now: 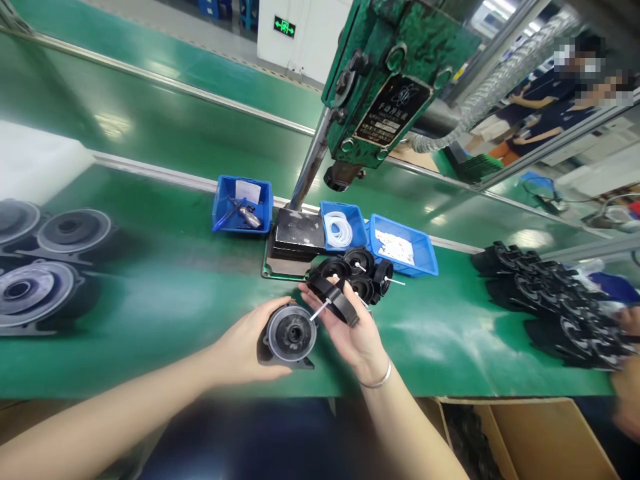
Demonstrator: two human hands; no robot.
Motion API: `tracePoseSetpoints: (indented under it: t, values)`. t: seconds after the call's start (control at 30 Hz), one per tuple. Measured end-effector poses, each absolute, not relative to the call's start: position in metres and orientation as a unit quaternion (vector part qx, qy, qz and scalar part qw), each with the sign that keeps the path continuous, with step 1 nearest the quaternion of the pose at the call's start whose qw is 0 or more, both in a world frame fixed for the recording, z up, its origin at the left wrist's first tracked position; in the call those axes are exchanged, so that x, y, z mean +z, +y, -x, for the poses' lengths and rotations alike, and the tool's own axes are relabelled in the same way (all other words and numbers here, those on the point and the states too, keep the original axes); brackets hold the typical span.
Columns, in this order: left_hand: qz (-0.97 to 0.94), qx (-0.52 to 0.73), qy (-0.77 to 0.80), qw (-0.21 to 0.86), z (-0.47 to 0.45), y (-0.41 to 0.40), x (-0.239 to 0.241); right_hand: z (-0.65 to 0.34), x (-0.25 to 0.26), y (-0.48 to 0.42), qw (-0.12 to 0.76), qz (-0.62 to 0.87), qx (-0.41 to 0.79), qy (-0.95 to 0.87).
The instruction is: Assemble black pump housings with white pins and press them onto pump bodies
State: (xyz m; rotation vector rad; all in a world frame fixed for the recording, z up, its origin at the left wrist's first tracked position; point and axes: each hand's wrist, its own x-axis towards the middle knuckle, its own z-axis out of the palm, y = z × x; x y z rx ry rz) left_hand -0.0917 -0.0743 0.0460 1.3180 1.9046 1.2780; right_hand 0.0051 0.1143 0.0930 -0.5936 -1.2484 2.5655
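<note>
My left hand is wrapped round the side of a dark grey round housing, whose ringed face with a centre hole points up. Close to its right, my right hand grips a black wheel-like part with a thin white shaft. The shaft's tip reaches the housing's right rim; whether they touch I cannot tell. Just beyond my right fingers, several similar black wheel parts with white shafts lie in a cluster.
A green press rises behind its black base block. Blue bins hold tools, white tubing and small white pieces. Grey housings stand left, black parts right. A cardboard box and another person's hand are lower right.
</note>
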Motion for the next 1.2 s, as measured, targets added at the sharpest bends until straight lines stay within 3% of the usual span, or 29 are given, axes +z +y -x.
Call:
tracePoseSetpoints:
  t: [0.83, 1.2]
  values:
    - [-0.499, 0.474, 0.684, 0.241, 0.092, -0.075, 0.049, -0.009, 0.103, 0.114, 0.148, 0.185, 0.810, -0.537]
    - [-0.467, 0.479, 0.698, 0.257, 0.094, -0.071, 0.047, -0.013, 0.087, 0.108, 0.158, 0.175, 0.704, -0.669]
